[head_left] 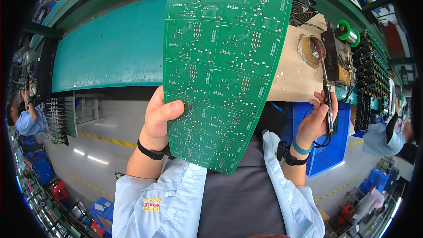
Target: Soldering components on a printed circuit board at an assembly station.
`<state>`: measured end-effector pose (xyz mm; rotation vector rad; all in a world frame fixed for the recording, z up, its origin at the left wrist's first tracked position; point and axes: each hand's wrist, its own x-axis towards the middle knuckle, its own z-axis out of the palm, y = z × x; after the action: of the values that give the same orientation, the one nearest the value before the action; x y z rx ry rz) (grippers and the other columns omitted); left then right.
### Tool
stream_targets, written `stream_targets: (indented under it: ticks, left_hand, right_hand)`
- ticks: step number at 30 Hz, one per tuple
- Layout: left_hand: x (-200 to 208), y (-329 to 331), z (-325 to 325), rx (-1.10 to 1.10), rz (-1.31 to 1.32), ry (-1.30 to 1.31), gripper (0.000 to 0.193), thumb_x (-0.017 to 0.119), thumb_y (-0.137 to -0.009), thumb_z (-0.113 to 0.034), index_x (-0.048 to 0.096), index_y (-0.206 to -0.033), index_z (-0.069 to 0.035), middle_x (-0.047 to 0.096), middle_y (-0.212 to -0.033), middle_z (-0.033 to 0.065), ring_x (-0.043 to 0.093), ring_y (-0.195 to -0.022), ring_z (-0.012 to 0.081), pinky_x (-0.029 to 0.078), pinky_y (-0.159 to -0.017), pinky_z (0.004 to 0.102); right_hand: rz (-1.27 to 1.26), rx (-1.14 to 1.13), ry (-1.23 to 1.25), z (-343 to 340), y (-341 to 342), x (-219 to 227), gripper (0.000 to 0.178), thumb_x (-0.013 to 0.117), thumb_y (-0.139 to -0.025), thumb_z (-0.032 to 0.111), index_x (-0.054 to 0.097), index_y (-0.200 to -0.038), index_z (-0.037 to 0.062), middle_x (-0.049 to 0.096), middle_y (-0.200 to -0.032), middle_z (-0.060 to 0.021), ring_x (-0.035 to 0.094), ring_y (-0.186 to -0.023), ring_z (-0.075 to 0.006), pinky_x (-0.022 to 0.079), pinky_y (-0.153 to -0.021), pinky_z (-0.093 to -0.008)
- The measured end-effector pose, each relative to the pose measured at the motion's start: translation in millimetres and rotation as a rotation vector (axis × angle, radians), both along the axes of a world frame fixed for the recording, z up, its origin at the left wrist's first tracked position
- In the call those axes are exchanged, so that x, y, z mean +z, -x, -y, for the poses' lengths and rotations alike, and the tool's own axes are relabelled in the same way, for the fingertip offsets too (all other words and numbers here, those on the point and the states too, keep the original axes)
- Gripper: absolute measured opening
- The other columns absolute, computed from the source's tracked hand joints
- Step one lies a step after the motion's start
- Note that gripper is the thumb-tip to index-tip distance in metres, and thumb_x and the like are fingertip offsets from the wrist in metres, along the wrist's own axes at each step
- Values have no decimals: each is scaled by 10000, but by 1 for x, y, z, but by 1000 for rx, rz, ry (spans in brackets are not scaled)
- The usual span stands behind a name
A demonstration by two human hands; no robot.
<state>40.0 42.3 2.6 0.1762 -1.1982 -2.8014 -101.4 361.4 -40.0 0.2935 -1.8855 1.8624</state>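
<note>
A large green circuit board panel [211, 79], divided into several equal sections with rows of solder points, stands up in front of me. My left hand [163, 112] grips its left edge, thumb on the near face and the other fingers hidden behind. In my right hand [318, 117] is a soldering iron [327, 94], held by its dark handle. Its metal tip points away from me, into a round tip-cleaning dish [313, 52] on the bench. Whether the tip touches the dish's contents I cannot tell.
A green solder spool [348, 34] sits by a metal box [338, 57] at right. Behind the panel is a black fan [302, 9]. A blue bin [330, 150] stands below the bench edge. The teal bench top [110, 44] stretches left; racks of boards [374, 66] stand far right.
</note>
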Motion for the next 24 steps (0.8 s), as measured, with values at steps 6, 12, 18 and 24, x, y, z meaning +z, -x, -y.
stream_targets:
  ticks: [6, 12, 18, 24]
  left_hand:
    - [-6, -1, -1, -11, 7, -68, 472, 664, -839, -208, 551, -1220, 47, 651, -1124, 128, 649, -957, 200, 526, -818, 315]
    - [-13, 0, 0, -47, 17, -125, 660, 669, -817, -233, 425, -1348, 73, 581, -1250, 227, 629, -1084, 324, 537, -906, 424]
    - [-11, 1, -2, -59, 36, -137, 665, 675, -815, -244, 428, -1344, 74, 587, -1239, 224, 633, -1075, 320, 538, -904, 417]
    - [-8, 0, -4, -5, 34, -88, 659, 678, -817, -251, 434, -1336, 73, 593, -1228, 218, 637, -1066, 313, 541, -895, 411]
  right_hand:
    - [14, -10, 6, 0, 0, 0, 447, 487, -1007, 216, 423, -1345, -70, 579, -1196, -203, 614, -1006, -233, 512, -769, -295]
    - [14, -12, -3, -1, 0, 0, 452, 490, -1005, 226, 426, -1343, -67, 581, -1187, -200, 613, -1007, -235, 513, -767, -298]
    - [19, -32, 1, -2, 1, 0, 443, 489, -1004, 224, 434, -1339, -62, 582, -1178, -197, 612, -1010, -240, 512, -765, -302]
    - [13, -22, -14, -2, 3, 0, 437, 481, -1006, 222, 436, -1336, -61, 580, -1180, -194, 611, -1011, -244, 510, -768, -306]
